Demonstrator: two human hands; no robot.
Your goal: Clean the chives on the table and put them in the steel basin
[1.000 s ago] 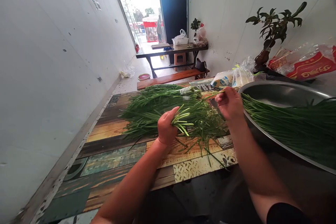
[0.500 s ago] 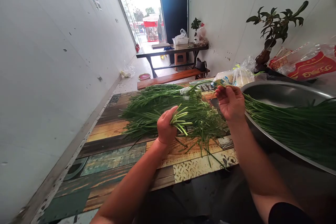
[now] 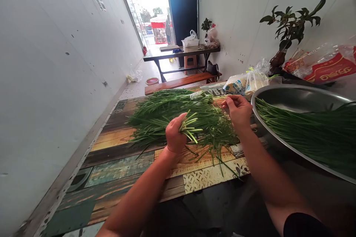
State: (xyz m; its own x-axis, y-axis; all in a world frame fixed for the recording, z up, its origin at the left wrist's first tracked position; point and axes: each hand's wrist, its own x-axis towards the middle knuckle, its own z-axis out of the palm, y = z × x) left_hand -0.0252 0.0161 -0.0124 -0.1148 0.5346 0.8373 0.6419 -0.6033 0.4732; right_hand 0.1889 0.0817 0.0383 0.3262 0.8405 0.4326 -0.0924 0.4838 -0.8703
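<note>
Above the bench (image 3: 116,170), inboard of its near edge, your left hand (image 3: 176,131) has the green bunch (image 3: 191,127): fingers wrapped round it just behind the pale ends, thumb up along the top. Pale ends fan out right, past the thumb; leaf side runs left behind your fist, where it merges by eye with the green heap (image 3: 158,113) toward the far edge. Right hand (image 3: 241,114) is up between heap and steel bowl (image 3: 280,141), palm turned inward, thumb and index brought close together, gap narrow. Can't tell if a thin stalk sits in that pinch. Wrist is roughly in line with the forearm, which comes in from the near right corner side, close by the bowl rim. Left forearm reaches in over the near edge, elbow low. Handling, my read: bunch is light, springy at the pale ends, floppy toward the leaves, probably slick if damp. Stalks bruise and crease easily, so firm but not crushing. Best hold is where you have it, close behind the pale ends; further down the leaves it'd sag and single stalks could slide out.
</note>
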